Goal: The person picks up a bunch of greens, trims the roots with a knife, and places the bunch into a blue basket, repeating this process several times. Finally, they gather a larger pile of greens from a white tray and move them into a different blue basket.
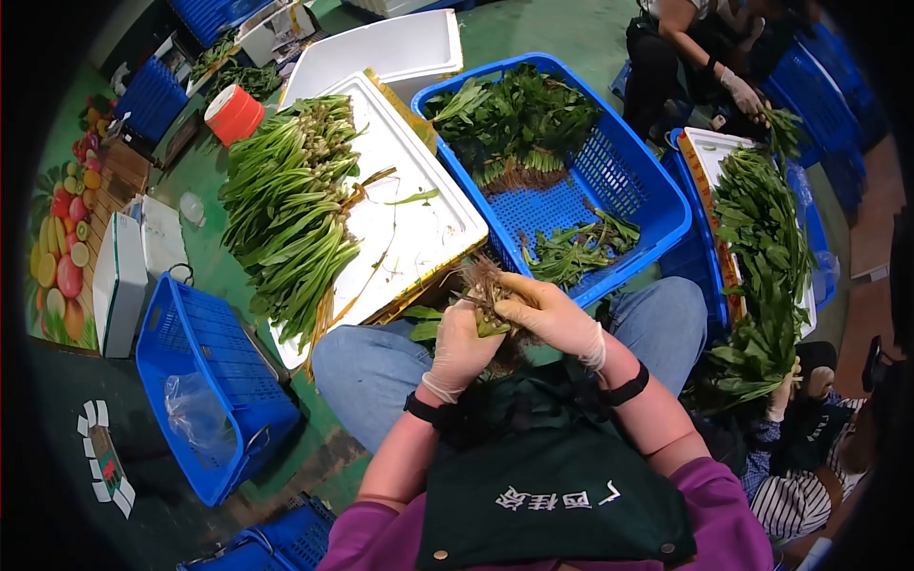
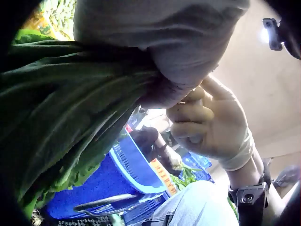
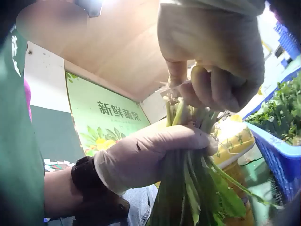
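The gloved left hand (image 1: 460, 347) grips a bunch of leafy greens (image 3: 181, 188) round its stems, leaves hanging down in the right wrist view. At the root end, the gloved right hand (image 1: 557, 319) has its fingers curled and pinches at the roots (image 1: 484, 285). In the left wrist view the leaves (image 2: 61, 108) fill the left side, and the right hand (image 2: 211, 122) shows beyond the left hand (image 2: 160, 37). Trimmed-looking greens (image 1: 295, 200) lie in a row on a white foam lid (image 1: 419, 224) in front of the knees.
A blue basket (image 1: 657, 214) holding more greens stands right of the lid. Another blue basket (image 1: 205, 381) with a plastic bag is at the left. A red-and-white roll (image 1: 233, 114) lies beyond. Other people work at the right beside greens (image 1: 762, 247) on a foam lid.
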